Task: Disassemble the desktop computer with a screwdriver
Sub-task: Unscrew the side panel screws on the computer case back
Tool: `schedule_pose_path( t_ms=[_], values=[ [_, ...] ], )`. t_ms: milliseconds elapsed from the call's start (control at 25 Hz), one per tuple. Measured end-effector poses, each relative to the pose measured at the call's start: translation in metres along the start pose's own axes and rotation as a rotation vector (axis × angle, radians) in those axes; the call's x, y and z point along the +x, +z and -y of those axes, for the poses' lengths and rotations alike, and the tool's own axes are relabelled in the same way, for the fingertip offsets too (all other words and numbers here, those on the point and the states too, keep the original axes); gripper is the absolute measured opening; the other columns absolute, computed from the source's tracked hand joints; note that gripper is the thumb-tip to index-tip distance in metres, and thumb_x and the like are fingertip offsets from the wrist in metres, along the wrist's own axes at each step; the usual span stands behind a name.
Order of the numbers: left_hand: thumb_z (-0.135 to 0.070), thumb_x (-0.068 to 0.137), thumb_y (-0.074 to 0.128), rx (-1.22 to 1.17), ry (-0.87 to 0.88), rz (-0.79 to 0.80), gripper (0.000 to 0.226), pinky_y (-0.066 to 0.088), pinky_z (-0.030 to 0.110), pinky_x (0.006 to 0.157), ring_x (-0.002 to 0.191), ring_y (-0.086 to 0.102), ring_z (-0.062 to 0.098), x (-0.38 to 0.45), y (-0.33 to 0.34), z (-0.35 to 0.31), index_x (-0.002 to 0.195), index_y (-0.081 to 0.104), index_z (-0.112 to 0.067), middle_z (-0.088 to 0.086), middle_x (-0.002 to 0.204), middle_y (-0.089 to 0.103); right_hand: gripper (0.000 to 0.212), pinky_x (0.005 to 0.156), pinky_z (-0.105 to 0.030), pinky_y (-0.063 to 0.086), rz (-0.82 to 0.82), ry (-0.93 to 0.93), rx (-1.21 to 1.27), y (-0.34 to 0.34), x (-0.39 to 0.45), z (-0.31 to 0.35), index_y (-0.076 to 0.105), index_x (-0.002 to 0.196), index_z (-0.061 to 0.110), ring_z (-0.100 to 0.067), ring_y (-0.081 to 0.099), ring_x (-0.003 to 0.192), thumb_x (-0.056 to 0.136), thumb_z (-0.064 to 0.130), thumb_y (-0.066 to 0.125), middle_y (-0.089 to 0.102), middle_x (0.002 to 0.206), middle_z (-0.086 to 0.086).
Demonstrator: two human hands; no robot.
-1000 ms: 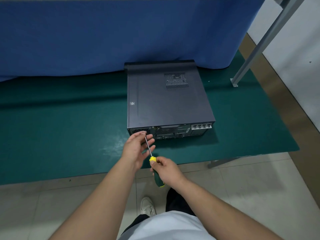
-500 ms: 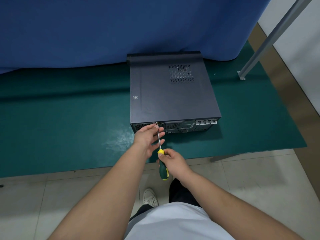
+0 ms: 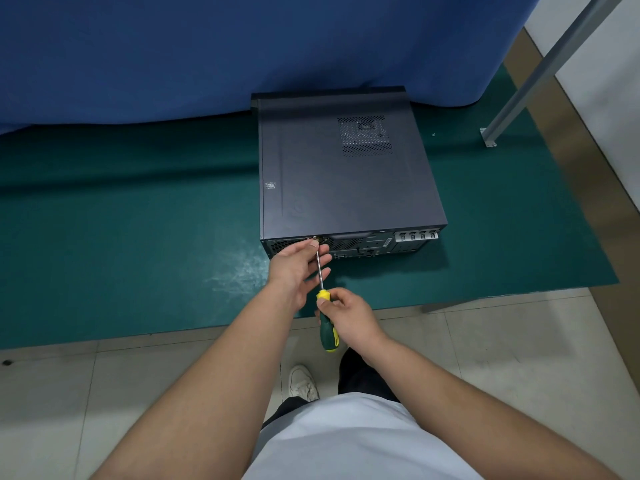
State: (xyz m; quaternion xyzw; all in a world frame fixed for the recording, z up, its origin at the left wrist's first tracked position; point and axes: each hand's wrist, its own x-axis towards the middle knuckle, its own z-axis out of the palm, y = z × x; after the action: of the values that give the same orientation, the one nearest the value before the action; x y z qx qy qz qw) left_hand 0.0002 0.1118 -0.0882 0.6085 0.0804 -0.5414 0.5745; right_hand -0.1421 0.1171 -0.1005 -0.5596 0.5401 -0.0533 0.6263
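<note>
A desktop computer (image 3: pixel 346 174) lies near the green mat's (image 3: pixel 121 237) front edge. The right hand (image 3: pixel 349 315) grips a screwdriver (image 3: pixel 323 306); the left hand's (image 3: pixel 298 268) relaxed, uncurled fingers steady its shaft at a rear screw.

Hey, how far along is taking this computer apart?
Barely begun. Done: nothing visible; the top cover sits closed on the computer. In hand: the right hand grips the screwdriver, its tip at a screw on the rear panel's upper edge, while the left hand steadies the shaft. Left: the screws, cover and all inside.
</note>
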Motion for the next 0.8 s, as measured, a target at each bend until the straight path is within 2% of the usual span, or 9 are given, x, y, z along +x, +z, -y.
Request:
schedule_pose_path(
  t_ms=[120, 240, 360, 480, 560, 680, 800],
  values=[
    [-0.017, 0.102, 0.063, 0.028, 0.014, 0.016, 0.018, 0.062, 0.036, 0.078, 0.093, 0.078, 0.019, -0.002, 0.000, 0.000, 0.119, 0.066, -0.012, 0.004, 0.101, 0.080, 0.013, 0.076, -0.039, 0.054, -0.077, -0.035, -0.104, 0.003, -0.002, -0.001, 0.065, 0.091, 0.024, -0.024, 0.069, 0.079, 0.096, 0.036, 0.068, 0.075, 0.081, -0.002],
    [-0.017, 0.104, 0.059, 0.058, 0.025, 0.028, 0.017, 0.063, 0.034, 0.074, 0.092, 0.078, 0.019, -0.003, 0.001, -0.002, 0.120, 0.065, -0.011, 0.003, 0.100, 0.080, 0.021, 0.063, -0.032, 0.048, -0.175, -0.056, -0.195, 0.006, -0.005, 0.001, 0.061, 0.084, 0.025, -0.009, 0.062, 0.064, 0.090, 0.044, 0.071, 0.069, 0.068, 0.009],
    [-0.017, 0.104, 0.059, 0.077, 0.027, 0.015, 0.016, 0.063, 0.031, 0.070, 0.090, 0.078, 0.018, -0.006, 0.003, -0.004, 0.118, 0.065, -0.010, 0.004, 0.098, 0.080, 0.025, 0.066, -0.036, 0.052, -0.217, -0.060, -0.238, 0.010, -0.008, 0.003, 0.058, 0.082, 0.026, -0.008, 0.062, 0.064, 0.087, 0.048, 0.069, 0.067, 0.066, 0.015],
    [-0.014, 0.103, 0.062, 0.082, 0.028, 0.003, 0.012, 0.063, 0.030, 0.069, 0.087, 0.078, 0.019, -0.007, 0.004, -0.007, 0.113, 0.066, -0.010, 0.008, 0.097, 0.080, 0.028, 0.071, -0.039, 0.055, -0.269, -0.062, -0.276, 0.012, -0.012, 0.006, 0.054, 0.081, 0.028, -0.009, 0.063, 0.071, 0.085, 0.052, 0.069, 0.066, 0.069, 0.013],
    [-0.011, 0.098, 0.068, 0.136, 0.038, 0.014, 0.011, 0.063, 0.031, 0.069, 0.082, 0.076, 0.020, -0.009, 0.003, -0.006, 0.109, 0.066, -0.010, 0.011, 0.097, 0.078, 0.032, 0.069, -0.038, 0.054, -0.299, -0.056, -0.343, 0.012, -0.013, 0.011, 0.050, 0.083, 0.028, -0.012, 0.063, 0.074, 0.084, 0.056, 0.068, 0.066, 0.075, 0.012],
    [-0.013, 0.086, 0.082, 0.330, 0.065, -0.081, 0.018, 0.062, 0.033, 0.066, 0.068, 0.068, 0.022, -0.010, 0.001, -0.001, 0.093, 0.066, -0.013, 0.009, 0.083, 0.072, 0.033, 0.060, -0.036, 0.045, -0.328, -0.057, -0.460, 0.015, -0.014, 0.018, 0.044, 0.083, 0.027, -0.021, 0.061, 0.075, 0.085, 0.053, 0.064, 0.062, 0.078, 0.009],
    [-0.015, 0.075, 0.092, 0.436, 0.104, -0.156, 0.029, 0.061, 0.036, 0.068, 0.065, 0.066, 0.022, -0.011, -0.001, 0.002, 0.081, 0.063, -0.015, 0.005, 0.075, 0.070, 0.029, 0.055, -0.034, 0.037, -0.344, -0.056, -0.533, 0.019, -0.017, 0.021, 0.043, 0.087, 0.026, -0.028, 0.059, 0.076, 0.089, 0.049, 0.061, 0.060, 0.082, 0.006]
  ],
)
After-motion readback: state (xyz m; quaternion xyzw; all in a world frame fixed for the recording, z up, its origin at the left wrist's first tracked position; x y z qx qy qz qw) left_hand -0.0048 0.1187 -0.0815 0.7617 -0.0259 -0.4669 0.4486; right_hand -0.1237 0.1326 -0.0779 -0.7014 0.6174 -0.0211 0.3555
